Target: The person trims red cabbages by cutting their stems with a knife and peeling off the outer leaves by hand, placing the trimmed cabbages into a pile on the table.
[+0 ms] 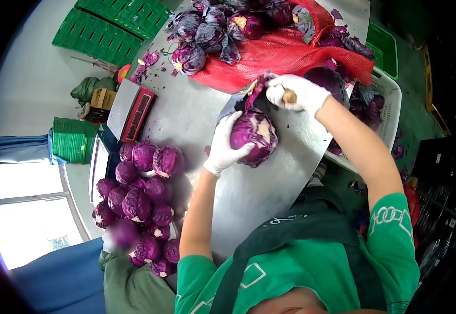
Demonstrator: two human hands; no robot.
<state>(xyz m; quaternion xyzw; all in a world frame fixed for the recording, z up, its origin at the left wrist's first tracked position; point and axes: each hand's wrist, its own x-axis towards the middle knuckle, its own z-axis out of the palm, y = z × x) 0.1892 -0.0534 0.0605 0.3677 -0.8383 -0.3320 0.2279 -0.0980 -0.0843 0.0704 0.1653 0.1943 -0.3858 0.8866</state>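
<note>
My left hand [224, 146], in a white glove, is wrapped round the side of a red cabbage [254, 135] above the metal table. Pale patches mark the cabbage's cut or bare side. My right hand [298, 94], also gloved, is closed just above it. Its fingers pinch a loose outer cabbage leaf [258, 90] pulled away from the head. The round brown end of a wooden handle [289, 96] shows in the same fist; the rest of that tool is hidden.
Untrimmed cabbages [209, 34] lie by a red mesh sack [262, 55] at the far side. A white basket [391, 104] holds leaves at right. Trimmed cabbages [136, 201] are piled at left near a red scale [138, 114]. Another person's sleeve [133, 285] is at lower left.
</note>
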